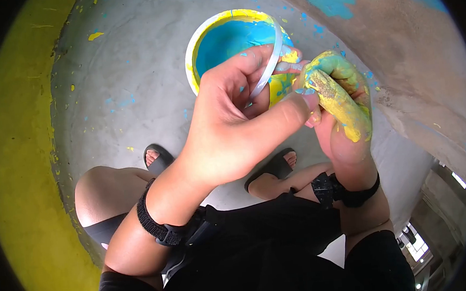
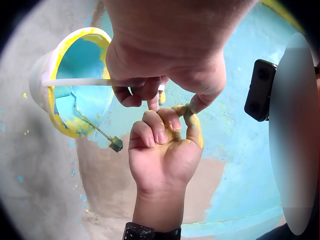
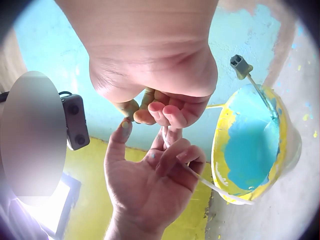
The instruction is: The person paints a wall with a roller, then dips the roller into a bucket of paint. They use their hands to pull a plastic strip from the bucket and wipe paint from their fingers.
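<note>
My left hand [image 1: 229, 129] has its fingers curled round the white handle [image 1: 270, 64] of a paint bucket [image 1: 190, 59]. The bucket holds turquoise paint [image 1: 231, 43], and yellow paint coats its rim. My right hand [image 1: 343, 92] is curled, with thick yellow and greenish paint over its thumb and index finger. Its thumb and index fingertip come together right at the tip of my left thumb, which reaches across to it. Nothing separate shows in its grasp. In the left wrist view, a thin paint-smeared tool [image 2: 102, 132] with a dark socket-like end leans out of the bucket.
Grey floor [image 1: 120, 77] with paint flecks lies below. On the left is a yellow painted surface [image 1: 23, 160]; a partly turquoise wall [image 1: 415, 41] rises on the right. My sandalled feet [image 1: 158, 156] stand near the bucket. A dark camera device [image 2: 261, 90] shows at head level.
</note>
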`<control>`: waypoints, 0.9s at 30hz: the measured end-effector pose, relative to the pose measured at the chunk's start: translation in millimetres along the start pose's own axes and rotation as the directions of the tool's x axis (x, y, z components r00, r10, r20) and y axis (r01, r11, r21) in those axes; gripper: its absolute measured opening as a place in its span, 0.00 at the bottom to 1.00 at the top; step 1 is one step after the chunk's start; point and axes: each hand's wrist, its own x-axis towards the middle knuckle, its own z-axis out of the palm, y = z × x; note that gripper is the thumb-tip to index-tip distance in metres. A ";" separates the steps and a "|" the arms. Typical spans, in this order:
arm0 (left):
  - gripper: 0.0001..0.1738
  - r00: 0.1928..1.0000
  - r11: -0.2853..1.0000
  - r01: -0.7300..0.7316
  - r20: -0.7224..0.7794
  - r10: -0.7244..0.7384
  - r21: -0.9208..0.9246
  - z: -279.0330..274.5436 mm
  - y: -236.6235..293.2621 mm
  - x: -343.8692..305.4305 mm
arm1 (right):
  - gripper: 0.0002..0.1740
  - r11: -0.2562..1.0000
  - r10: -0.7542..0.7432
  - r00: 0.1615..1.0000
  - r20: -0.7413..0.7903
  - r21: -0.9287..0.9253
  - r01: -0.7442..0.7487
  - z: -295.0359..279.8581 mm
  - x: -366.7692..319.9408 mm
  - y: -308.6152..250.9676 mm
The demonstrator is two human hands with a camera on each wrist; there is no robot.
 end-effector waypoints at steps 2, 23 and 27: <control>0.26 1.000 1.000 0.017 -0.004 -0.017 -0.012 0.3 1.1 -0.7 | 0.05 1.000 0.007 1.000 -0.016 0.018 -0.007 -0.3 -0.7 1.1; 0.26 0.996 0.993 0.085 0.006 -0.085 -0.086 -1.9 7.4 -2.9 | 0.07 0.988 0.069 0.992 0.109 0.131 -0.083 -4.3 2.9 0.7; 0.26 0.996 0.989 0.088 0.006 -0.088 -0.120 -1.7 5.5 -3.6 | 0.07 0.988 0.072 0.990 0.120 0.124 -0.087 -4.1 3.7 -0.8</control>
